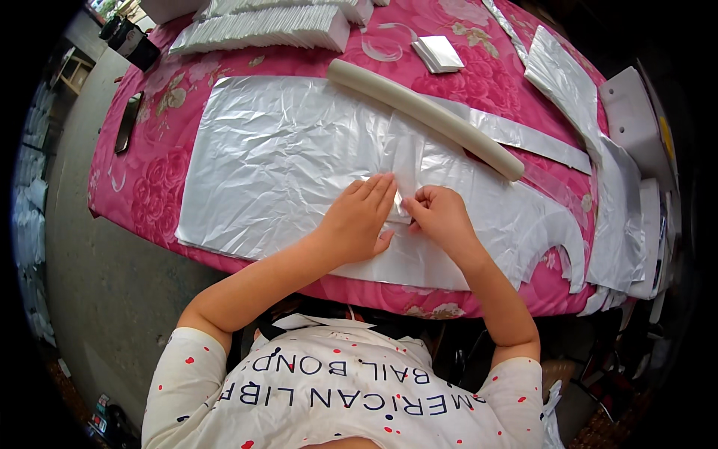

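A stack of flat silvery-white plastic bags (262,150), creased and shiny, lies across the table, with handle cut-outs at its right end. On top, a narrow folded plastic bag (404,153) runs upward from between my hands. My left hand (360,217) presses flat on the plastic at the fold's left side, fingers stretched out. At the right side of the fold, my right hand (440,217) has thumb and forefinger pinched on the folded bag's edge. A long beige tube (426,116) lies slantwise over the stack, beyond both hands.
The table wears a pink floral cloth (157,176). Rows of folded white packets (262,31) stand at the back left, with a small packet pile (437,54) further right. A phone (129,122) and black bottle (129,43) sit left. More plastic sheeting (561,86) and a white box (636,112) are right.
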The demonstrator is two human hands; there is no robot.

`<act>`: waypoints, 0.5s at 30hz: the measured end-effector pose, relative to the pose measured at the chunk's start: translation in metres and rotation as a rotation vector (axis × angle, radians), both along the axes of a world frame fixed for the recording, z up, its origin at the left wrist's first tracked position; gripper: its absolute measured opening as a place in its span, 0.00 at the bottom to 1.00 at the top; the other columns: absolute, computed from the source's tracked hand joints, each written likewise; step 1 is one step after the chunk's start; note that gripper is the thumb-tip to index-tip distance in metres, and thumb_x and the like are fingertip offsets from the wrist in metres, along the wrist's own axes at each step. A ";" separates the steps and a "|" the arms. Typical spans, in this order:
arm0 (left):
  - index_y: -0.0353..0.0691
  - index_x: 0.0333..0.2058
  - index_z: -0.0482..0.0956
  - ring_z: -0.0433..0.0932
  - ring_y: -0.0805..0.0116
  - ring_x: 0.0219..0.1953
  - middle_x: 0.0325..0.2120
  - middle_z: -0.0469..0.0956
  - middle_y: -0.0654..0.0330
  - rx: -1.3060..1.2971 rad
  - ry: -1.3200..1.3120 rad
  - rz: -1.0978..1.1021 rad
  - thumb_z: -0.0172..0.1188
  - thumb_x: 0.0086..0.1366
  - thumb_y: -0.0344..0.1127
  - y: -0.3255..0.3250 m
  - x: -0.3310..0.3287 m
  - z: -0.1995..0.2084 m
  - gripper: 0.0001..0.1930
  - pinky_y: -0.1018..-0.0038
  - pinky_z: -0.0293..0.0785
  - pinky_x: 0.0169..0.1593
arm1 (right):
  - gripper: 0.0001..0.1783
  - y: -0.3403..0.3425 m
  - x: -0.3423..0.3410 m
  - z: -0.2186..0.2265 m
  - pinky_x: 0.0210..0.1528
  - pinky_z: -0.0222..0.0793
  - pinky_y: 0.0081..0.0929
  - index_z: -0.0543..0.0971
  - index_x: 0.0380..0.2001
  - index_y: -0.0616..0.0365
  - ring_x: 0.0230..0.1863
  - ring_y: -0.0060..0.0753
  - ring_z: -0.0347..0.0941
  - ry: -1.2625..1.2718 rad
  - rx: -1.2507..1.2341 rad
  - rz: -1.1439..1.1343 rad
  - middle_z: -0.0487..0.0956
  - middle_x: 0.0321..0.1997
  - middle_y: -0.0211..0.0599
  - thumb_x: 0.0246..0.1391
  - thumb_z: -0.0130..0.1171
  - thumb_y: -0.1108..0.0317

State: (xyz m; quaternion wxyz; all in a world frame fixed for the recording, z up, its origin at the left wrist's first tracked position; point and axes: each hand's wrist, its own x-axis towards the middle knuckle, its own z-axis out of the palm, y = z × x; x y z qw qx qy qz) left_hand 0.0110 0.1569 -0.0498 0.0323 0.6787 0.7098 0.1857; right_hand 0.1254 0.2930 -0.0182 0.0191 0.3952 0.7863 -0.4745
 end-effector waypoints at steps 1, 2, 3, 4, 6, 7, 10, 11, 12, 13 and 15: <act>0.26 0.53 0.63 0.64 0.54 0.56 0.54 0.64 0.46 0.008 0.026 -0.006 0.59 0.49 0.38 0.002 -0.002 0.002 0.33 0.63 0.60 0.57 | 0.14 -0.012 0.005 -0.003 0.32 0.70 0.27 0.76 0.32 0.65 0.37 0.35 0.76 0.066 0.345 0.037 0.77 0.34 0.43 0.48 0.60 0.65; 0.26 0.51 0.65 0.66 0.55 0.54 0.53 0.66 0.46 0.015 0.052 -0.011 0.59 0.47 0.36 0.004 -0.004 0.003 0.32 0.64 0.62 0.55 | 0.15 -0.018 0.008 -0.006 0.36 0.71 0.30 0.76 0.34 0.66 0.41 0.38 0.75 0.133 0.689 0.075 0.77 0.37 0.44 0.45 0.61 0.66; 0.27 0.50 0.66 0.67 0.56 0.53 0.52 0.67 0.47 0.035 0.082 -0.015 0.59 0.46 0.35 0.005 -0.006 0.002 0.31 0.65 0.63 0.54 | 0.17 -0.016 0.009 -0.009 0.41 0.70 0.32 0.75 0.36 0.65 0.45 0.40 0.73 0.229 0.797 0.167 0.76 0.40 0.45 0.43 0.62 0.66; 0.27 0.49 0.68 0.69 0.57 0.52 0.51 0.68 0.48 0.055 0.112 -0.019 0.59 0.46 0.34 0.007 -0.007 -0.001 0.30 0.65 0.64 0.53 | 0.20 -0.012 0.012 -0.014 0.46 0.68 0.35 0.75 0.39 0.65 0.48 0.43 0.70 0.327 0.904 0.260 0.74 0.44 0.46 0.41 0.62 0.67; 0.27 0.46 0.70 0.70 0.59 0.50 0.49 0.70 0.49 0.082 0.174 -0.038 0.58 0.45 0.32 0.011 -0.009 -0.005 0.27 0.67 0.66 0.51 | 0.22 -0.004 0.015 -0.024 0.52 0.65 0.38 0.74 0.42 0.65 0.52 0.45 0.68 0.452 0.989 0.414 0.73 0.48 0.47 0.40 0.62 0.69; 0.28 0.45 0.71 0.71 0.59 0.50 0.48 0.71 0.49 0.088 0.208 -0.046 0.57 0.45 0.31 0.012 -0.010 -0.007 0.25 0.67 0.66 0.50 | 0.22 0.000 0.014 -0.029 0.53 0.65 0.38 0.73 0.43 0.64 0.51 0.45 0.68 0.484 0.968 0.480 0.73 0.48 0.47 0.40 0.61 0.70; 0.28 0.43 0.72 0.72 0.59 0.47 0.46 0.73 0.49 0.133 0.257 -0.080 0.55 0.46 0.29 0.011 -0.013 -0.007 0.21 0.67 0.68 0.48 | 0.22 0.007 0.014 -0.028 0.55 0.64 0.38 0.74 0.44 0.63 0.51 0.45 0.69 0.524 0.891 0.575 0.73 0.48 0.46 0.40 0.57 0.75; 0.28 0.42 0.73 0.73 0.59 0.47 0.46 0.73 0.49 0.151 0.264 -0.091 0.54 0.47 0.28 0.010 -0.015 -0.006 0.20 0.67 0.69 0.47 | 0.21 0.008 0.014 -0.027 0.55 0.64 0.37 0.74 0.43 0.63 0.50 0.45 0.69 0.529 0.862 0.591 0.74 0.47 0.45 0.40 0.56 0.77; 0.28 0.42 0.73 0.73 0.59 0.46 0.46 0.73 0.49 0.141 0.233 -0.104 0.55 0.47 0.28 0.007 -0.015 -0.005 0.20 0.67 0.69 0.47 | 0.21 0.008 0.015 -0.023 0.54 0.65 0.37 0.74 0.43 0.63 0.49 0.45 0.70 0.542 0.833 0.604 0.74 0.46 0.44 0.39 0.55 0.78; 0.28 0.43 0.72 0.74 0.59 0.46 0.46 0.73 0.49 0.132 0.203 -0.117 0.55 0.47 0.28 0.003 -0.015 -0.002 0.21 0.67 0.69 0.47 | 0.21 0.008 0.016 -0.018 0.52 0.66 0.36 0.75 0.42 0.63 0.48 0.44 0.70 0.555 0.804 0.617 0.75 0.46 0.43 0.38 0.54 0.79; 0.29 0.44 0.72 0.74 0.58 0.46 0.46 0.73 0.49 0.122 0.107 -0.157 0.56 0.48 0.28 -0.009 -0.011 0.002 0.21 0.67 0.70 0.48 | 0.21 0.005 0.021 -0.018 0.50 0.68 0.35 0.75 0.41 0.63 0.46 0.43 0.71 0.577 0.755 0.639 0.75 0.44 0.41 0.36 0.54 0.80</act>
